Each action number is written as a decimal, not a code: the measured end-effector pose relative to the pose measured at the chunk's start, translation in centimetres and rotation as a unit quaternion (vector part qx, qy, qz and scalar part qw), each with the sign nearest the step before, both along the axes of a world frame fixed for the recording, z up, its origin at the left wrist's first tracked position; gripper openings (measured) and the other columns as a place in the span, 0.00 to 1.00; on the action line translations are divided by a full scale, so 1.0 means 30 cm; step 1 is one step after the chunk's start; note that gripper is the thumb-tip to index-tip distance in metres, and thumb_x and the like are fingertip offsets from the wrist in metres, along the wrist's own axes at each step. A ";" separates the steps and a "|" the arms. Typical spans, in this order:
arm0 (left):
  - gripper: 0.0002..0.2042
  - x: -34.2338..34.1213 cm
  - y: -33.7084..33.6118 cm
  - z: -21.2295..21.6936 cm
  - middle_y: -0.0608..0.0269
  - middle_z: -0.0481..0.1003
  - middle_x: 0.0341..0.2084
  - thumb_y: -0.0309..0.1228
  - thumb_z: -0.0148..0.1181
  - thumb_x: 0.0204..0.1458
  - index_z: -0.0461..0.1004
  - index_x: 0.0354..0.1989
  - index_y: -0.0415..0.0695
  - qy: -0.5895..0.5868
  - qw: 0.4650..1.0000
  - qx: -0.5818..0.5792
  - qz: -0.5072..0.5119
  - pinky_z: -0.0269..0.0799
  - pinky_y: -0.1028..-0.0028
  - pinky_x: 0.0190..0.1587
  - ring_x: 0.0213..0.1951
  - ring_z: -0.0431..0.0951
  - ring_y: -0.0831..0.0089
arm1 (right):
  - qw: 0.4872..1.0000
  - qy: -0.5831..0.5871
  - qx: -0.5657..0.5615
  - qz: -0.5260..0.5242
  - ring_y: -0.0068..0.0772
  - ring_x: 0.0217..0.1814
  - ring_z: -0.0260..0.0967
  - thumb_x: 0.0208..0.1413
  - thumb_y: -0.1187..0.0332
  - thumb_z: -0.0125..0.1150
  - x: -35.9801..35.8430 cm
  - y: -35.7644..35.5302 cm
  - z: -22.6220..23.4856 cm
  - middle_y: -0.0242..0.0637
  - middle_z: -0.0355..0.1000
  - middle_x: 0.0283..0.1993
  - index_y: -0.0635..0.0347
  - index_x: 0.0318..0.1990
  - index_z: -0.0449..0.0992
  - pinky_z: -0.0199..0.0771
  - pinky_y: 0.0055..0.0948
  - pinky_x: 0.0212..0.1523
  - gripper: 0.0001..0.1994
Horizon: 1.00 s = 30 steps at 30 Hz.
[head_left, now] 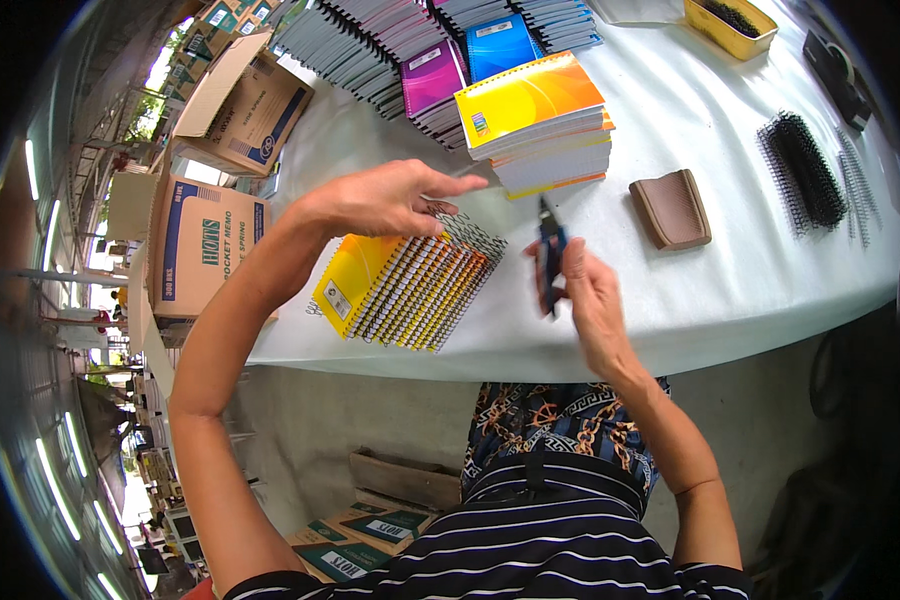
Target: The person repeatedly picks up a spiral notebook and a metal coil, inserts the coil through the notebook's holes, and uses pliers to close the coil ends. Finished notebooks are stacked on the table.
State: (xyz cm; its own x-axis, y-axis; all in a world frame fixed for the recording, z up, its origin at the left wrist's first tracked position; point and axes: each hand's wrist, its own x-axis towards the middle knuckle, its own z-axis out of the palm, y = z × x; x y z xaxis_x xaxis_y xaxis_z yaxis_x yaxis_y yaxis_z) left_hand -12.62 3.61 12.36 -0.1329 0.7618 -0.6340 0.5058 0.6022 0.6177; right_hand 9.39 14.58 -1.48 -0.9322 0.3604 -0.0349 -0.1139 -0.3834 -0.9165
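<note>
My left hand [380,200] hovers palm down over a fanned stack of yellow-orange spiral notebooks [410,285] near the table's front edge, fingers spread and touching the top spiral coils. To the right of that stack, my right hand [585,295] grips a pair of dark blue-handled pliers [549,255], held upright. A taller pile of yellow-orange notebooks [540,120] stands behind the pliers.
The table [730,300] has a white cover. On it are purple [432,80] and blue [500,45] notebook stacks at the back, a brown pad [672,208], black spiral coils [802,170] and a yellow tray [730,25]. Cardboard boxes [205,240] stand left.
</note>
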 end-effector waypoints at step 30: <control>0.32 0.000 -0.004 -0.027 0.51 0.60 0.66 0.13 0.55 0.48 0.58 0.66 0.34 0.027 0.997 0.074 0.026 0.66 0.63 0.65 0.63 0.66 0.62 | 0.883 -0.080 -0.337 0.316 0.27 0.25 0.66 0.57 0.27 0.24 -0.146 -0.215 0.067 0.32 0.66 0.24 0.60 0.35 0.72 0.73 0.29 0.30 0.42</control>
State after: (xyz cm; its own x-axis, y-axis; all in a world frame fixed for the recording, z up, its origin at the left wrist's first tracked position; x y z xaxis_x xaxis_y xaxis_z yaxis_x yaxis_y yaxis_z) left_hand -12.62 3.50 11.56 -0.2052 0.8374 -0.5066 0.5110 0.5332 0.6743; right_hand 5.01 8.14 0.54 -0.9037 -0.3824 -0.1926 0.4278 -0.7893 -0.4404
